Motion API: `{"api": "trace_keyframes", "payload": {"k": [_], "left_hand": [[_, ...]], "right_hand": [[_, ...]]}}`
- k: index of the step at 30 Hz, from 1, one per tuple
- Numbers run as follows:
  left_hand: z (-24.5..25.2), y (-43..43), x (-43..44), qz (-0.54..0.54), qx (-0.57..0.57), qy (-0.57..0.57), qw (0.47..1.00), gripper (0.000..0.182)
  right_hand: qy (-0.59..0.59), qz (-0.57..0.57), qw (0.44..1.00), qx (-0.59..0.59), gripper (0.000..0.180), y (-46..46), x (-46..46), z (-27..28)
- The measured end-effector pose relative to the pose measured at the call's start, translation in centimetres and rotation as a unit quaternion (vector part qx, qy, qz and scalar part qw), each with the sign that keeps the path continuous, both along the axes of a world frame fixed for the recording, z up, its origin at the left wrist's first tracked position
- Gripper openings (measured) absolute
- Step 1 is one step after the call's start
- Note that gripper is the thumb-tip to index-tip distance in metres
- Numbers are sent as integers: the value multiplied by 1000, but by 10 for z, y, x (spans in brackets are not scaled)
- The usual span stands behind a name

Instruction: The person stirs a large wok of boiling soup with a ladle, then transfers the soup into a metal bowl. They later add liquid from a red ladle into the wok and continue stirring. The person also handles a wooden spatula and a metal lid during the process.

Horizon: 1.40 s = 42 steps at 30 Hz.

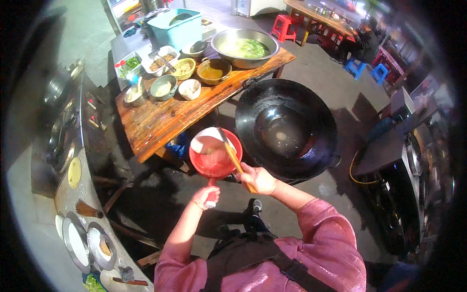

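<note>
My left hand [207, 197] is closed around the handle of a red plastic dipper [195, 160], whose bowl is held up between the table and the wok. Inside the dipper is a pale, rounded shape [204, 141]; I cannot tell what it is. My right hand [257, 179] grips a utensil with a wooden handle [233, 157] and a dark metal shaft. That utensil slants across the dipper's right side, and its far end is hard to make out. Just right of the dipper sits a large black wok [251, 146] with a little liquid [281, 137] in its bottom.
A wooden table [153, 127] carries bowls of seasonings [164, 87], a steel basin [219, 54] of greens in liquid and a light-blue tub [175, 33]. A counter [87, 193] with pots runs along my left. Stools [284, 28] and a seated person [365, 42] are beyond.
</note>
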<state>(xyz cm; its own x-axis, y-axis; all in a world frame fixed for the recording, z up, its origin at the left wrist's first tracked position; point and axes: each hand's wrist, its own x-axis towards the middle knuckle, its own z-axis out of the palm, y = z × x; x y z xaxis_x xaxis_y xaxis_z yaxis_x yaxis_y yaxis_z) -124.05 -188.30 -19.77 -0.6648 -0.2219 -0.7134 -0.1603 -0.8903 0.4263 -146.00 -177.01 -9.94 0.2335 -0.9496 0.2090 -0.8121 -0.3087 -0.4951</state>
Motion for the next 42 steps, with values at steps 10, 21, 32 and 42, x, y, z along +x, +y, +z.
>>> {"api": "trace_keyframes", "payload": {"k": [10, 21, 32, 42], "left_hand": [[-39, 27, 8, -22, -87, -17, 996, 13], [-67, 65, 1, 46, -47, -95, 993, 18], [-54, 56, 12, 13, -55, -57, 997, 10], [-47, 32, 15, 33, 27, 11, 999, 13]], "right_hand": [[-9, -336, 927, -167, 19, 31, -181, -46], [58, -455, 868, 191, 21, 32, -247, -204], [-703, -501, 499, -75, 13, 54, -184, -106], [-617, -327, 715, -18, 16, 25, -64, 19]]}}
